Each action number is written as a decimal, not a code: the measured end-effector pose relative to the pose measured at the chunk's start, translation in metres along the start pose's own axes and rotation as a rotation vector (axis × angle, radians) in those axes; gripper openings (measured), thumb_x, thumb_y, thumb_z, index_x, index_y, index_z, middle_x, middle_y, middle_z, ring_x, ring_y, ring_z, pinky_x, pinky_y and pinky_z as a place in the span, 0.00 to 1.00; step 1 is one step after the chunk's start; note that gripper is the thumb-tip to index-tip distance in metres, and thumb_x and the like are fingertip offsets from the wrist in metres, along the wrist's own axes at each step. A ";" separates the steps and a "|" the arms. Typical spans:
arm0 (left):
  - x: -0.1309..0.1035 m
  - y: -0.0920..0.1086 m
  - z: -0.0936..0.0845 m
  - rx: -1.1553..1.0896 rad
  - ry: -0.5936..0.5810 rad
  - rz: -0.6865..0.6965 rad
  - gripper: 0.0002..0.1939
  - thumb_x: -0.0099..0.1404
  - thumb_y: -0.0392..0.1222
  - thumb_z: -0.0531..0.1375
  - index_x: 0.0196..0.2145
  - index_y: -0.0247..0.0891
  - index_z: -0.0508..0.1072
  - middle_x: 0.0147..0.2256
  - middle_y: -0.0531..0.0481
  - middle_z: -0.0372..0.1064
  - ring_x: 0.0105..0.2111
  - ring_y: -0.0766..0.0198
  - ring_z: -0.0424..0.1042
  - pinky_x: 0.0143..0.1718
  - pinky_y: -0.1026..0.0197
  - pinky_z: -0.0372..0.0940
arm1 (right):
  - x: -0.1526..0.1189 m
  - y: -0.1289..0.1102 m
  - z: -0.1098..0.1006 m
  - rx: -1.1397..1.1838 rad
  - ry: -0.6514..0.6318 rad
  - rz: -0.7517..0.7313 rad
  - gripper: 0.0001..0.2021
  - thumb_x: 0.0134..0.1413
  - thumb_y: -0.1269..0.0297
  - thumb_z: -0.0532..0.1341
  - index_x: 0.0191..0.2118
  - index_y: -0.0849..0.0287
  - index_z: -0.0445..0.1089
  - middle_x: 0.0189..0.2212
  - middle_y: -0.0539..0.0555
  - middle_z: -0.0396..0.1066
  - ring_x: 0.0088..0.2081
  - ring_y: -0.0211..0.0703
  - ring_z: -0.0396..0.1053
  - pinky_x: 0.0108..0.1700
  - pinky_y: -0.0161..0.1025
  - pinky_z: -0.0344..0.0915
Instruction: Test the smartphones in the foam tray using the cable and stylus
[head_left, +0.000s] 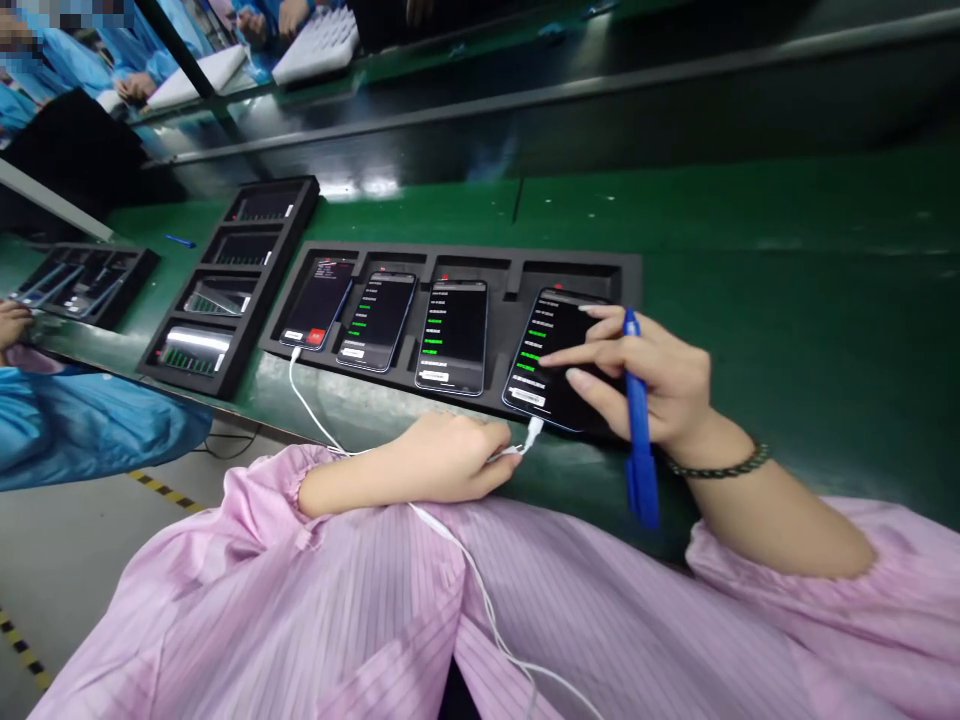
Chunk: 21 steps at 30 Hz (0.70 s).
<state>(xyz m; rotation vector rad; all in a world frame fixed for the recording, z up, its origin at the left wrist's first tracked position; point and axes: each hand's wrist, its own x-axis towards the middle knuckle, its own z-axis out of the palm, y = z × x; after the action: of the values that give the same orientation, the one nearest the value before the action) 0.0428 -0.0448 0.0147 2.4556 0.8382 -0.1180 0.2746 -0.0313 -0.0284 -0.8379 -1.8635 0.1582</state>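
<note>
Phone (560,328): slick, probably fragile; we'd hold side edges.
Left hand (454,458): pinched on our white cable (533,433).
Right hand (664,375): clasps blue pen (638,430) (index finger at phone).

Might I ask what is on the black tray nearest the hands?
Four smartphones, one over each compartment. The right hand covers part of the rightmost phone; whatever lies beneath the phones is hidden.

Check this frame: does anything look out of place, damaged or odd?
One screen differs: the leftmost phone in the nearest tray shows a red block at its lower right, while the other three phones show green lines. A blue item, perhaps a pen, lies loose on the green bench, outside any tray. Nothing looks spilled.
</note>
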 end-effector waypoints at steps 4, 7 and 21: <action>0.005 0.001 0.002 -0.004 -0.029 0.023 0.16 0.74 0.49 0.55 0.36 0.36 0.74 0.24 0.49 0.71 0.25 0.60 0.74 0.26 0.62 0.62 | -0.002 -0.010 0.000 0.015 -0.083 -0.028 0.10 0.57 0.68 0.63 0.40 0.44 0.76 0.18 0.46 0.61 0.24 0.45 0.65 0.42 0.55 0.77; 0.010 0.002 0.005 0.028 -0.059 0.030 0.17 0.74 0.52 0.54 0.40 0.35 0.75 0.26 0.47 0.73 0.27 0.58 0.76 0.29 0.61 0.66 | -0.002 -0.012 0.000 0.030 -0.101 -0.039 0.10 0.57 0.69 0.63 0.41 0.44 0.76 0.18 0.45 0.65 0.24 0.45 0.65 0.40 0.54 0.77; 0.031 0.013 0.030 0.107 0.115 0.145 0.19 0.76 0.40 0.49 0.40 0.31 0.79 0.31 0.40 0.76 0.34 0.52 0.78 0.39 0.54 0.72 | 0.020 -0.032 0.028 0.010 -0.344 0.019 0.10 0.61 0.58 0.61 0.47 0.50 0.67 0.34 0.53 0.73 0.33 0.52 0.69 0.44 0.61 0.72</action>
<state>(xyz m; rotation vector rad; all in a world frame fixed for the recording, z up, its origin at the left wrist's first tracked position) 0.0780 -0.0518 -0.0128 2.6354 0.7153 0.0322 0.2312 -0.0354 -0.0112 -0.8624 -2.1727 0.3402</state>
